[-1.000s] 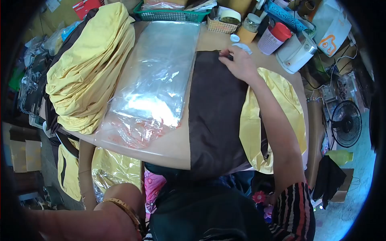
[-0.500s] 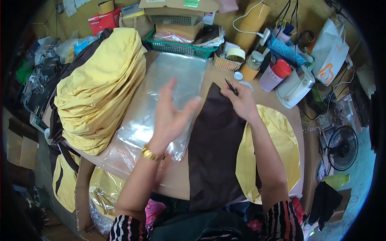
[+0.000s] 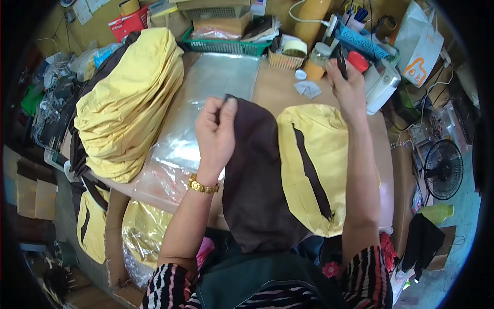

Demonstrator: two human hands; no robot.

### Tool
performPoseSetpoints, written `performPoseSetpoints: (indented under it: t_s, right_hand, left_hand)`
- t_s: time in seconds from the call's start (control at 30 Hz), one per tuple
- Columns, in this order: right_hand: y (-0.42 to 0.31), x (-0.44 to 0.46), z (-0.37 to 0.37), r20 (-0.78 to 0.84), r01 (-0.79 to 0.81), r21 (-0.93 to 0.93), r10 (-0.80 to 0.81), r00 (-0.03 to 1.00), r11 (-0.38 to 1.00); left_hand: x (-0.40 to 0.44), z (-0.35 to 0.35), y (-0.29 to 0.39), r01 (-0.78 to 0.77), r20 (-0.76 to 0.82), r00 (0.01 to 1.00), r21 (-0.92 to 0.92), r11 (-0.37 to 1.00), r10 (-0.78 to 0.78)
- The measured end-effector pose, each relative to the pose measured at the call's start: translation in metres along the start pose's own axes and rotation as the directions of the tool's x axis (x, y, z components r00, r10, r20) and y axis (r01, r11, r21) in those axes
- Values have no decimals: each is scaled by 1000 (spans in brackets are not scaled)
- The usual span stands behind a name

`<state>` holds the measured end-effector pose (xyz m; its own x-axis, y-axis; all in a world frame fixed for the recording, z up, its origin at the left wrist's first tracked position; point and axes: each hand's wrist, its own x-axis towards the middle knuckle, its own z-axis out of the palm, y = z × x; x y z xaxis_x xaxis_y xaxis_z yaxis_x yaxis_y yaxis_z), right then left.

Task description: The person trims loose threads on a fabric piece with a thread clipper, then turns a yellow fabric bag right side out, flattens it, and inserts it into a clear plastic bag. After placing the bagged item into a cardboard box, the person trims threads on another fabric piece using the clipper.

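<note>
My left hand (image 3: 217, 131) pinches the upper corner of a dark brown fabric piece (image 3: 260, 175), lifting that end a little. Beside it lies a yellow fabric piece (image 3: 314, 159) with a long dark slit down its length, partly hidden behind my right forearm. High on the right, my right hand (image 3: 351, 92) is closed around a small black pointed tool (image 3: 342, 64); its exact kind is hard to make out. This hand is apart from the fabric, near the jars and the red lid.
A tall yellow fabric pile (image 3: 134, 103) stands at left, beside clear plastic sheets (image 3: 221, 77). Along the back are a green basket (image 3: 226, 47), a tape roll (image 3: 295, 46), a jar (image 3: 321, 54), a blue basket (image 3: 363, 44) and a white kettle (image 3: 382, 85). A fan (image 3: 443, 169) stands right.
My left hand has gone from spread fingers to gripping the brown fabric's corner. My right hand has moved up and right, off the fabric, with the tool. More of the yellow piece shows.
</note>
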<state>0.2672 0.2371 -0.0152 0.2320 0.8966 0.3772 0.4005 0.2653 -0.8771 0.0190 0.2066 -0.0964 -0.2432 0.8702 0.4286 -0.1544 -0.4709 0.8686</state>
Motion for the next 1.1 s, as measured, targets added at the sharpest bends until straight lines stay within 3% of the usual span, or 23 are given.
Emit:
performPoseSetpoints:
  t_s: [0.03, 0.1, 0.17, 0.2, 0.27, 0.3, 0.33, 0.37, 0.4, 0.43, 0.47, 0.5, 0.57, 0.6, 0.67, 0.77, 0.8, 0.87, 0.9, 1.0, 1.03, 1.07, 1.1]
  right_hand:
    - [-4, 0, 7, 73, 75, 28, -77, 994, 997]
    - [-1, -17, 32, 155, 128, 71, -138, 978, 989]
    - [15, -36, 61, 606, 62, 195, -170, 777, 979]
    - [26, -37, 67, 608, 58, 197, -168, 776, 979]
    - [41, -27, 77, 520, 42, 3, -37, 854, 999]
    - [45, -17, 74, 282, -11, -101, 39, 959, 995]
    - [60, 6, 62, 118, -21, 5, 20, 993, 1000]
    - [74, 29, 50, -55, 6, 112, 0, 998, 994]
    - [89, 51, 38, -221, 64, 200, -19, 975, 978]
    - [89, 65, 24, -271, 53, 229, 11, 963, 972]
    - [93, 77, 11, -293, 41, 241, 33, 955, 970]
    - [97, 88, -1, -316, 29, 254, 54, 947, 967]
    - [112, 103, -17, -252, 96, -70, -111, 961, 993]
    - [126, 115, -27, -243, 94, -68, -108, 964, 993]
    - [146, 133, -36, -282, 75, -188, -127, 951, 979]
    - [143, 129, -34, -226, 40, -217, -90, 970, 975]
    - [143, 125, -33, -195, 31, -200, -71, 978, 979]
    - [142, 119, -26, -183, 29, -178, -62, 981, 984]
    - [144, 120, -25, -206, 37, -173, -73, 976, 984]
    - [130, 116, -24, -112, 75, -202, -99, 989, 976]
    - [83, 88, -13, -109, 131, -182, -153, 982, 975]
    - [53, 82, -16, 77, -18, 1, 17, 997, 1000]
    - [20, 75, -6, 107, -19, 204, -3, 994, 979]
  left_hand:
    - [-11, -1, -1, -76, 102, 993, 103, 992, 66]
    - [-9, -4, -1, -33, 146, 989, 164, 986, 8]
    - [-5, -2, 1, 199, 291, 935, 37, 979, -202]
    - [-9, 0, 6, 202, 288, 935, 40, 978, -205]
    - [-21, 3, 16, -81, 194, 981, 322, 943, 18]
    - [-38, -5, 24, 26, 308, 938, 397, 917, -160]
    - [-59, -15, 16, -140, 415, 904, 508, 850, -98]
    - [-85, -29, 18, 13, 472, 811, 576, 817, -346]
    - [-107, -38, 19, 236, 472, 713, 534, 812, -518]
    - [-123, -45, 27, 411, 446, 619, 517, 751, -646]
    - [-136, -52, 33, 574, 423, 497, 495, 652, -758]
    - [-145, -61, 34, 579, 423, 489, 497, 646, -763]
    - [-163, -81, 35, 698, 399, 491, 351, 624, -774]
    - [-166, -89, 40, 703, 392, 492, 348, 620, -777]
    - [-167, -104, 53, 681, 399, 260, 570, 460, -879]
    - [-167, -119, 58, 655, 344, 236, 635, 410, -909]
    - [-166, -119, 57, 656, 340, 240, 634, 410, -910]
    - [-156, -110, 47, 453, 331, 663, 538, 711, -672]
    - [-149, -105, 40, 297, 308, 819, 494, 817, -484]
    - [-118, -83, 19, 67, 242, 952, 436, 897, -189]
    - [-102, -67, 21, -8, 225, 968, 458, 889, -107]
    - [-88, -56, 22, -15, 250, 963, 440, 898, -106]
    - [-72, -44, 22, -185, 261, 964, 540, 821, 46]
